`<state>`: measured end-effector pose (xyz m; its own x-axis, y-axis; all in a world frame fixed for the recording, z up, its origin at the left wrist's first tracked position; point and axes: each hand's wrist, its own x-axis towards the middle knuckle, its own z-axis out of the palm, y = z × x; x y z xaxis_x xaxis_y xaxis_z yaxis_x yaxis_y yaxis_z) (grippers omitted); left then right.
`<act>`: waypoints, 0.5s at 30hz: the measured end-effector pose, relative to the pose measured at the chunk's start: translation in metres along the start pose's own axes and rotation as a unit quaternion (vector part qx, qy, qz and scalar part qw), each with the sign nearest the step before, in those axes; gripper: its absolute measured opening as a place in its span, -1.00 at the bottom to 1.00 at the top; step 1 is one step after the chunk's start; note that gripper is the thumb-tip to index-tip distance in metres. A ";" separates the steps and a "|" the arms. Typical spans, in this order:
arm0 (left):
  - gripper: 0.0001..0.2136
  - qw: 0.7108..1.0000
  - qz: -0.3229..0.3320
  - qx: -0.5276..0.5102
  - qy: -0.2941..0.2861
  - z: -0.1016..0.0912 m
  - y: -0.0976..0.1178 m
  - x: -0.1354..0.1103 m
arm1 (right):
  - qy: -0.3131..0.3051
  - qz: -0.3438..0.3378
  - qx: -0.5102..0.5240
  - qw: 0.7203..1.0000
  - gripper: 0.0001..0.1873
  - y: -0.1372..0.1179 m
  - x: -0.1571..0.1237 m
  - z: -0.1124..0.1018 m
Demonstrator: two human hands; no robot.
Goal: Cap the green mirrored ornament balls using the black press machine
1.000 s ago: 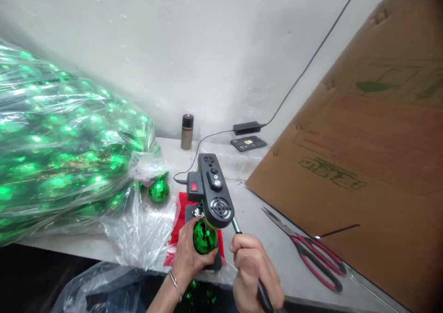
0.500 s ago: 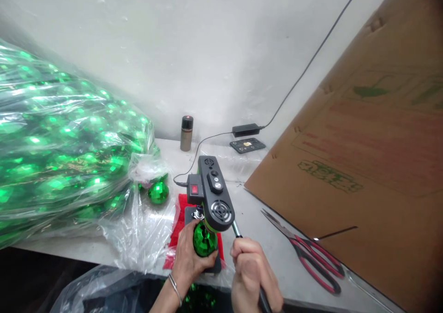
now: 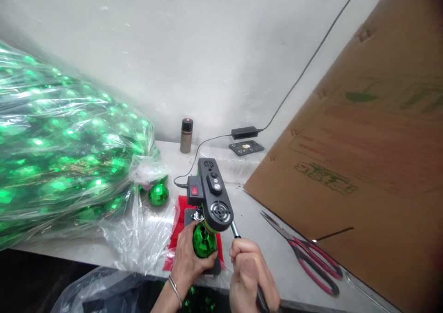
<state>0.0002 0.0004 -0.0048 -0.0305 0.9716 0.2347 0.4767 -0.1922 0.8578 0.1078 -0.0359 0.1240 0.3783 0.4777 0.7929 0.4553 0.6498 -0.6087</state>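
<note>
My left hand has its fingers wrapped round a shiny green faceted bauble, under the front end of a dark grey bench-top machine. The machine has a red switch, round vents and small buttons on top. In my right hand is the black grip of a metal lever that slants up to the machine's front end. Beneath the machine, a dark base plate rests on a red cloth, partly hidden by my left hand. What the lever end touches is hidden.
A clear plastic bag full of green baubles fills the left, with a loose bauble beside it. Red-handled scissors lie right, before a leaning cardboard box. A spray can, power adapter and phone are behind.
</note>
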 end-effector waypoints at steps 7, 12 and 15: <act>-0.26 1.000 0.002 0.009 -0.007 -0.005 0.003 0.000 | -0.004 0.006 0.022 1.000 -0.61 0.005 -0.004 -0.002; -0.30 1.000 0.008 0.009 -0.019 -0.005 0.005 0.000 | 0.001 0.020 0.029 0.999 -0.59 0.005 -0.007 -0.002; -0.30 1.000 0.021 0.014 -0.006 -0.002 0.002 -0.001 | 0.008 0.023 0.033 0.999 -0.59 0.005 -0.007 -0.001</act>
<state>-0.0008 -0.0012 -0.0021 0.0010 0.9646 0.2636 0.5009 -0.2286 0.8348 0.1085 -0.0364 0.1151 0.4102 0.4993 0.7632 0.3836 0.6647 -0.6411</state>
